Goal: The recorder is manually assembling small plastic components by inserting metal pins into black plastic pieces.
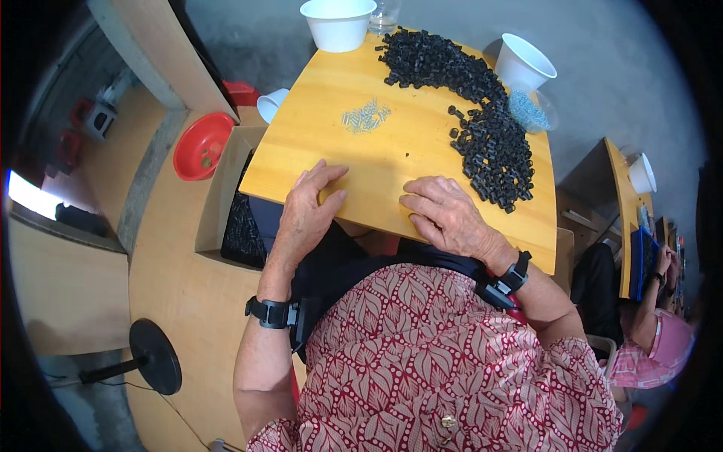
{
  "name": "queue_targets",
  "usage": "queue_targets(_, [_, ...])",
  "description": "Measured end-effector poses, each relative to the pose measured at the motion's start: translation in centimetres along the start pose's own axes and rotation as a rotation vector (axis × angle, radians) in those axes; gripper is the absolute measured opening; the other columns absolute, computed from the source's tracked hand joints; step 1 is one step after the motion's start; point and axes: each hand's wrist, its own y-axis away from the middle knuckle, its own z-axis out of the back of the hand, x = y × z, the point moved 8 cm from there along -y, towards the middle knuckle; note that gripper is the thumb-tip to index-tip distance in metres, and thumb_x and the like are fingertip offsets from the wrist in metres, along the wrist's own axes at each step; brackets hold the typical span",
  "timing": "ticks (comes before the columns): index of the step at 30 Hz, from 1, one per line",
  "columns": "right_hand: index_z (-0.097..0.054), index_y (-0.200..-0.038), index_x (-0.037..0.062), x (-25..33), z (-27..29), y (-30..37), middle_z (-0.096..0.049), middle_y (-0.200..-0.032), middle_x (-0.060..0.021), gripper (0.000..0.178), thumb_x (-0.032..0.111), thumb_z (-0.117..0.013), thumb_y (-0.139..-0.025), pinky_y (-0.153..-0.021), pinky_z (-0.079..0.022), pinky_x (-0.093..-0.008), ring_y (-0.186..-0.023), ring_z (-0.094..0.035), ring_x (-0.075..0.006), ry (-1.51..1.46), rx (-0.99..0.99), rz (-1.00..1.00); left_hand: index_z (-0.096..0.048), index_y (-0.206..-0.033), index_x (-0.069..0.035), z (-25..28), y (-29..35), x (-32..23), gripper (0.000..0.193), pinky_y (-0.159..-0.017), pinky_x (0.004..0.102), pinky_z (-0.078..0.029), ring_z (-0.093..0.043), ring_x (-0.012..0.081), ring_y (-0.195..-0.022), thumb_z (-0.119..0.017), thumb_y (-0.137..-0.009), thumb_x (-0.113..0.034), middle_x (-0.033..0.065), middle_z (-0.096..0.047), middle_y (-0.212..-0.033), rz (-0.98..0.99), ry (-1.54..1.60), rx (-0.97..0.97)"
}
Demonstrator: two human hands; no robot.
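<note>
My left hand (311,202) is over the table's near edge, its fingers and thumb apart and nothing seen between them. On the wooden tabletop (324,113), my right hand (446,213) rests with loosely bent fingers spread a little, also without anything visible in it. A small heap of silvery screws or pins (366,116) lies beyond my left hand. Many small black plastic parts (493,154) form a long curved pile from the far edge down the right side, close to my right hand. One tiny dark bit lies between the hands.
White tubs (337,26) and a clear cup stand at the far edge. A tilted white bucket (525,62) and a clear container of bluish screws (529,111) stand at right. Left are a red basin (203,145) and a carton of black parts (242,226). Another person sits far right.
</note>
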Motion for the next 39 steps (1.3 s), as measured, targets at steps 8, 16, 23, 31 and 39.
queue_targets(8, [-0.062,-0.113,0.0063,0.3,0.3,0.4,-0.059,-0.117,-0.0113,0.029,0.012,-0.066,-0.085,-0.093,-0.045,-0.0425,-0.112,-0.056,-0.0307,-0.010,0.002,0.005,-0.065,-0.122,-0.001,-0.1,0.5,-0.4,0.035,-0.113,0.0382,-0.037,-0.044,0.0326,-0.140,-0.064,-0.088,-0.008,0.0180,-0.062,-0.132,0.011,-0.112,0.028])
queue_targets(16, [-0.060,-0.101,0.0040,1.4,1.3,-0.2,-0.058,-0.104,-0.0114,0.024,0.013,-0.065,-0.080,-0.084,-0.046,-0.0398,-0.098,-0.057,-0.0283,0.038,0.067,0.094,-0.064,-0.126,-0.002,-0.1,-0.2,0.4,0.037,-0.107,0.0351,-0.042,-0.055,0.0284,-0.129,-0.067,-0.090,-0.013,0.0220,-0.066,-0.123,0.110,0.040,0.015])
queue_targets(23, [-0.063,-0.092,0.0030,-2.4,6.7,-1.8,-0.060,-0.089,-0.0106,0.012,0.014,-0.060,-0.086,-0.075,-0.049,-0.0394,-0.086,-0.062,-0.0278,0.186,-0.075,0.070,-0.065,-0.121,0.004,1.5,-3.8,-4.9,0.028,-0.098,0.0274,-0.048,-0.064,0.0152,-0.109,-0.062,-0.095,-0.005,0.0113,-0.069,-0.117,0.174,0.493,0.033])
queue_targets(31, [-0.064,-0.087,0.0039,-11.8,9.4,-8.6,-0.062,-0.091,-0.0095,0.011,0.014,-0.061,-0.086,-0.077,-0.051,-0.0401,-0.091,-0.065,-0.0267,0.615,0.171,0.044,-0.068,-0.113,0.003,-2.1,-4.5,-3.3,0.021,-0.089,0.0245,-0.049,-0.064,0.0108,-0.097,-0.061,-0.096,-0.006,0.0061,-0.071,-0.104,0.168,0.503,0.060])
queue_targets(39, [-0.058,-0.107,0.0057,-14.2,2.7,-17.1,-0.060,-0.103,-0.0090,0.026,0.023,-0.062,-0.089,-0.082,-0.050,-0.0367,-0.100,-0.063,-0.0244,0.639,0.099,0.120,-0.066,-0.115,0.004,-2.3,-2.6,-0.4,0.024,-0.090,0.0259,-0.050,-0.066,0.0133,-0.100,-0.062,-0.096,-0.009,0.0091,-0.072,-0.106,0.220,0.602,0.039])
